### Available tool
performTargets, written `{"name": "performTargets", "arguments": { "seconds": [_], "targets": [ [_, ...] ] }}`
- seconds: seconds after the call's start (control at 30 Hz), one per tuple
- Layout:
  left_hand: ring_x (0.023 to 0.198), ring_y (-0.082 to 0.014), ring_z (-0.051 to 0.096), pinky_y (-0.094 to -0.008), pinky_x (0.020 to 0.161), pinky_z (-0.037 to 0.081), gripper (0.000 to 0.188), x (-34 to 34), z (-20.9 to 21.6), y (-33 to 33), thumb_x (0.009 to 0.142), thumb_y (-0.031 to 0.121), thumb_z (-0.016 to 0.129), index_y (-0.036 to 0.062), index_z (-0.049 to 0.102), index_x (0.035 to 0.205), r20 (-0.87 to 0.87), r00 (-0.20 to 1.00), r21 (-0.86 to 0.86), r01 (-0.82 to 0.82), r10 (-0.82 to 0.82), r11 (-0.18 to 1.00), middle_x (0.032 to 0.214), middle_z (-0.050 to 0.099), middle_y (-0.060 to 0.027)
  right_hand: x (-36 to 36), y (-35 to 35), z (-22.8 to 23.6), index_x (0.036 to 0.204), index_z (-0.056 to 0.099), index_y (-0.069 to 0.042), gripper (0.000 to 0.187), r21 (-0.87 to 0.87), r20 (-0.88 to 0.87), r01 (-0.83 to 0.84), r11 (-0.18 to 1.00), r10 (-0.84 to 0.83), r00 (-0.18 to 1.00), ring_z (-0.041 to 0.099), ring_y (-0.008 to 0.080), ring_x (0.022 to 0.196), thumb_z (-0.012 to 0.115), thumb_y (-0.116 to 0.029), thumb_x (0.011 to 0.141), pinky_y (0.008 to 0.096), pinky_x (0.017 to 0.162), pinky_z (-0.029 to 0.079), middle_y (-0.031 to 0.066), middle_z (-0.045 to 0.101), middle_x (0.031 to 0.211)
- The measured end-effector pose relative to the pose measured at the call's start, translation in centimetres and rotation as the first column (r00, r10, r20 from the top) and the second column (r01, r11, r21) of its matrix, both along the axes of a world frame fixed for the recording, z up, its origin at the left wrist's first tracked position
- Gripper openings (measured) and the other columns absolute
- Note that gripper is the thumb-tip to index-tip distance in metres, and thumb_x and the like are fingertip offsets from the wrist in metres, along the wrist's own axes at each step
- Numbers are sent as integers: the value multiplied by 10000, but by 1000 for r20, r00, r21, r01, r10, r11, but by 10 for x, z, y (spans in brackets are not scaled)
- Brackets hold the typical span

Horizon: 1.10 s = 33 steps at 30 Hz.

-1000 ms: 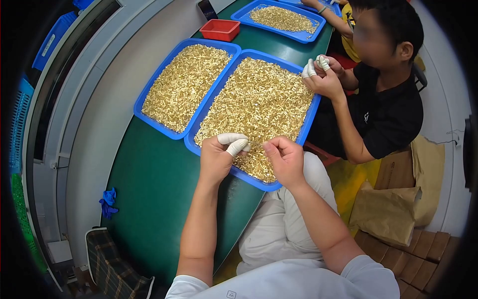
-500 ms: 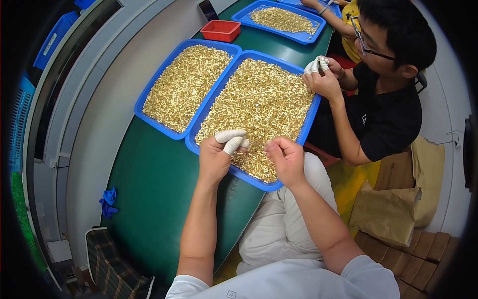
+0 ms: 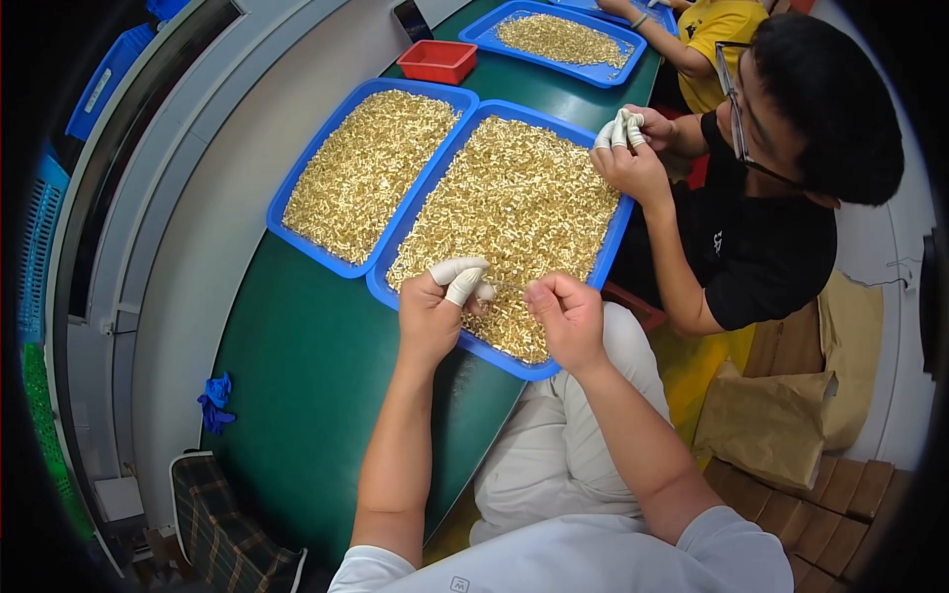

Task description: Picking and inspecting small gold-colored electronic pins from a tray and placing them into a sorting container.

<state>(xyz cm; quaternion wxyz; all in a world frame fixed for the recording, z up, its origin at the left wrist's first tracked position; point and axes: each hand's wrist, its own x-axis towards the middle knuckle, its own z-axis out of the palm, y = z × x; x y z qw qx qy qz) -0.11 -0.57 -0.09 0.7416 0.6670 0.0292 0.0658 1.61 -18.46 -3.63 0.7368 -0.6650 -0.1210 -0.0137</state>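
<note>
Over the near end of a blue tray (image 3: 615, 237) filled with small brass-coloured pieces (image 3: 524, 188), both my hands are raised close together. My left hand (image 3: 429, 314) wears pale finger cots, its thumb and fingers closed in a pinch. To its right, my bare right hand (image 3: 571, 321) is closed too, thumb against the curled index finger. Whatever sits between the fingertips of either hand is too small to make out. Alongside on the left stands a second blue tray (image 3: 314, 253), heaped with the same kind of pieces.
At the right a co-worker's hands (image 3: 633, 158), with finger cots, hover by the tray's edge. Farther along the green table (image 3: 287, 346) are a red bin (image 3: 438, 61) and another blue tray (image 3: 482, 36). Blue gloves (image 3: 215, 401) lie at left; paper bags (image 3: 766, 415) stand at right.
My hands have barely shifted, with the left fingers adjusting slightly. The co-worker has leaned forward and nearer, hands moving a little to the left.
</note>
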Motion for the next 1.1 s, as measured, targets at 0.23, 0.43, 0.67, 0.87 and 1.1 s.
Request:
{"name": "performTargets", "arguments": {
  "seconds": [0.23,0.43,0.67,0.87,1.1],
  "targets": [
    [604,-53,538,-210,567,454,247,2,-4,5,983,66,587,12,672,1209,-92,996,134,31,-19,991,813,696,-42,-1,0,2,790,643,16,213,-3,12,9,1000,-9,1000,516,67,593,658,-124,949,247,535,417,20,607,651],
    [687,-80,597,-235,670,503,236,3,2,-4,998,73,557,-3,618,1214,-7,999,-13,45,-45,999,911,712,-71,-1,1,1,789,642,17,209,-6,9,20,1000,-20,1000,510,65,591,657,-117,948,246,533,412,18,598,644],
    [787,-161,688,-291,719,575,131,-2,0,1,911,-31,647,-17,676,1038,8,995,42,101,-102,994,919,714,-110,0,2,0,783,634,19,207,-10,35,16,1000,-16,999,480,66,577,665,-112,941,254,519,390,20,581,629],
    [747,-146,675,-273,684,564,66,-2,2,-3,887,-40,674,-29,694,949,2,995,31,100,-101,994,866,717,-95,0,1,1,782,633,19,206,-30,22,10,1000,-9,1000,471,68,572,674,-114,935,256,516,382,22,575,623],
    [714,-125,650,-253,657,524,88,-3,-5,-5,900,48,699,-19,711,956,-98,984,199,167,-150,966,827,713,-77,0,-1,6,801,653,18,234,-119,81,-59,991,69,994,498,68,587,661,-160,951,255,526,393,23,601,645]
  ]
}}
